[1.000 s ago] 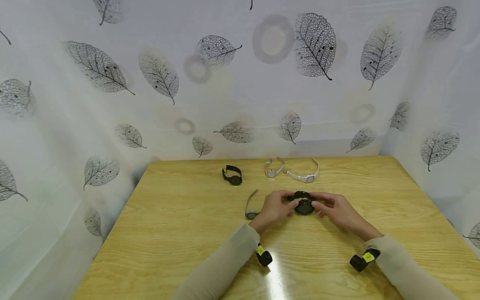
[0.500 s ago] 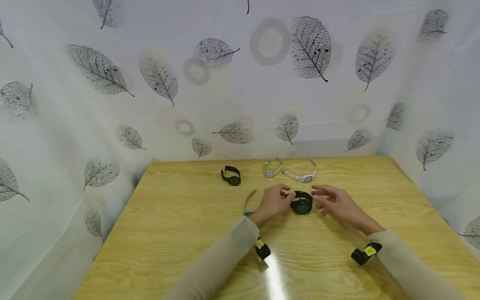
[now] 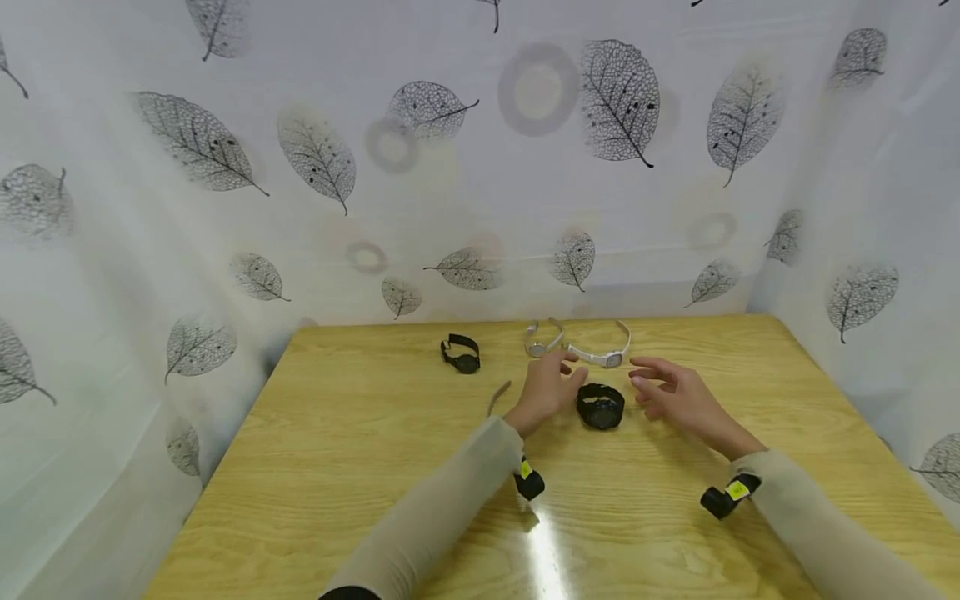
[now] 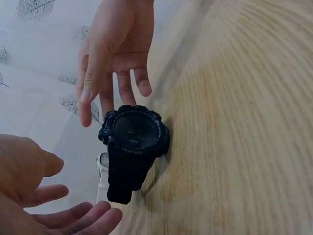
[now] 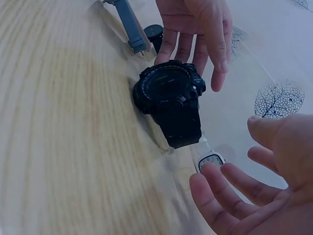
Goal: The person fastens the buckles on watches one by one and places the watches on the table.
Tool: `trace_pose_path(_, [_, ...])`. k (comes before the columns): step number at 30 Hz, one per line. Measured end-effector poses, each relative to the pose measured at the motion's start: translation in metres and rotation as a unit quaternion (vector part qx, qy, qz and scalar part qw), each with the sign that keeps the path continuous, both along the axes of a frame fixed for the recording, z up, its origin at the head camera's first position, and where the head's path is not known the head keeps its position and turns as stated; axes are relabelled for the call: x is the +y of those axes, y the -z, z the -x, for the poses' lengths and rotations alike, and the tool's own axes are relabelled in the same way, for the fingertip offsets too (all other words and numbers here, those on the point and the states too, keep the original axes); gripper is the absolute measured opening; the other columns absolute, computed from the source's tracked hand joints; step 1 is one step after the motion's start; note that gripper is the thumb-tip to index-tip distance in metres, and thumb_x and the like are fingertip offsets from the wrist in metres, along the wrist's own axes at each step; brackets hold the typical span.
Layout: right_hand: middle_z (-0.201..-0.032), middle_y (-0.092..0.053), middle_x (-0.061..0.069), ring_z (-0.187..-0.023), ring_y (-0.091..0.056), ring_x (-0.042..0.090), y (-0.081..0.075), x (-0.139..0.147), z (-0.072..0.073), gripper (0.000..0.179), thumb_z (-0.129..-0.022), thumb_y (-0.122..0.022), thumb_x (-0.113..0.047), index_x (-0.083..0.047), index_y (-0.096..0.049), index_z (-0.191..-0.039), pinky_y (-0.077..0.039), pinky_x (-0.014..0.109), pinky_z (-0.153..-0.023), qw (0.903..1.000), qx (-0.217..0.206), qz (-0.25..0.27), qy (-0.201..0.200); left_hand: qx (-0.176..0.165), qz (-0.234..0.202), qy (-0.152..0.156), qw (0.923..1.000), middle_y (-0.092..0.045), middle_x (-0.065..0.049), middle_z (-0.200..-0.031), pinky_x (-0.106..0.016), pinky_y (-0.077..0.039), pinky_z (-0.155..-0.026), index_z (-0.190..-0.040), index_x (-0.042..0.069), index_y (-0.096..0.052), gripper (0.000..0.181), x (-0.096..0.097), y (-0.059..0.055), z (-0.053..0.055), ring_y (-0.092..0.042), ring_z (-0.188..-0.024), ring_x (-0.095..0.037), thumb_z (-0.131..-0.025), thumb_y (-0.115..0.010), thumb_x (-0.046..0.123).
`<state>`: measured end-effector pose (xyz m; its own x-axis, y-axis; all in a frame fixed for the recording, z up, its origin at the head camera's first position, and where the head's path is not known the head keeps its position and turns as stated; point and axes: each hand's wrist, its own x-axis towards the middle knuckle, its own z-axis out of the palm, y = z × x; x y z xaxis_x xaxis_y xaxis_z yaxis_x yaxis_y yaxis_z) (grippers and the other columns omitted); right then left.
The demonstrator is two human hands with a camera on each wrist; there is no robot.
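A chunky black sports watch rests on the table between the two hands, its strap standing up in a loop behind the dial. To its left is my left hand, fingers relaxed and apart from it. My right hand hovers at the other side with fingers loosely bent, holding nothing. Both wrist views show a gap between the near hand and the watch, whose dial is dark. In the right wrist view a grey watch strap lies beyond; the head view has most of that watch hidden behind my left hand.
Toward the back of the wooden table lie a second black watch, a pale watch with a round dial and a white watch with a squarish dial. A leaf-printed curtain hangs behind and at both sides.
Both hands held the black sports watch a second ago. They have let go and moved apart, the right one first, leaving the watch standing on the table.
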<state>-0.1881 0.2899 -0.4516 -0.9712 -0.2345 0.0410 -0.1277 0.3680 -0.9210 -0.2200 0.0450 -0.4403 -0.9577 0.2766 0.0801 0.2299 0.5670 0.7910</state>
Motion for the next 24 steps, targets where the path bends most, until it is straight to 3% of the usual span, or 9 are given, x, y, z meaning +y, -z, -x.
trace_pose_path(5, [-0.14,-0.054,0.035,-0.103,-0.071,0.037,-0.001,0.003,0.013,0.058,-0.107,-0.059,-0.029,0.002,-0.042,-0.153,-0.064,0.04,-0.074,0.9998,0.003,-0.01,0.019,0.008,-0.015,0.001,0.9999,-0.068,-0.014,-0.126,-0.035,-0.06,-0.081,-0.132,0.002,-0.065,0.035,0.003,0.0,0.01,-0.067,-0.109,-0.026,-0.105,-0.062,0.024])
trace_pose_path(12, [-0.141,-0.053,0.032,-0.103,-0.069,0.039,-0.004,0.003,0.029,0.059,-0.107,-0.057,-0.031,-0.001,-0.041,-0.155,-0.064,0.04,-0.074,0.9984,0.003,-0.024,0.051,-0.027,-0.035,-0.025,0.9987,-0.074,-0.011,-0.112,-0.032,-0.061,-0.071,-0.134,0.004,-0.066,0.037,0.009,-0.001,0.02,-0.072,-0.094,-0.02,-0.104,-0.063,0.026])
trace_pose_path(19, [-0.14,-0.051,0.032,-0.101,-0.069,0.039,0.0,0.001,0.041,0.06,-0.108,-0.057,-0.033,-0.001,-0.04,-0.156,-0.064,0.037,-0.072,0.9973,-0.01,-0.036,0.063,-0.036,-0.017,-0.037,0.9985,-0.071,-0.01,-0.123,-0.033,-0.061,-0.076,-0.135,0.004,-0.066,0.039,0.014,0.002,0.028,-0.071,-0.102,-0.021,-0.105,-0.062,0.029])
trace_pose_path(24, [-0.141,-0.049,0.032,-0.102,-0.067,0.044,0.002,0.002,0.051,0.061,-0.108,-0.057,-0.032,-0.002,-0.038,-0.157,-0.064,0.039,-0.071,0.9967,-0.008,-0.048,0.065,-0.034,-0.013,-0.048,0.9982,-0.072,-0.008,-0.123,-0.036,-0.06,-0.081,-0.133,0.006,-0.069,0.036,0.017,0.001,0.031,-0.072,-0.097,-0.019,-0.104,-0.064,0.027])
